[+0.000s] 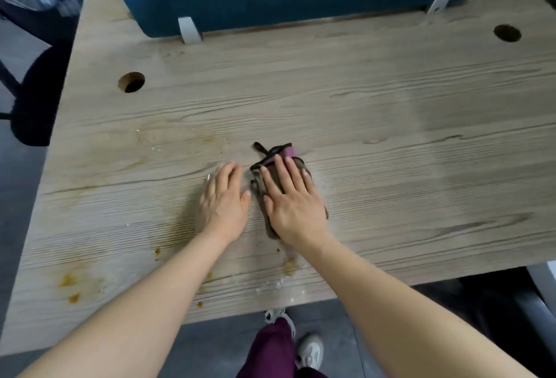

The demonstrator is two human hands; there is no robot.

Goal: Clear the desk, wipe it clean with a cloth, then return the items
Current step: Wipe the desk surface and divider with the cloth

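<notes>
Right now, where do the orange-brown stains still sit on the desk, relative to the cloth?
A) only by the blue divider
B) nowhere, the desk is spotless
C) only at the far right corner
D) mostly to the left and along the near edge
D: orange-brown stains show at the desk's near-left and along the near edge, left of and nearer than the cloth under the right hand.
</notes>
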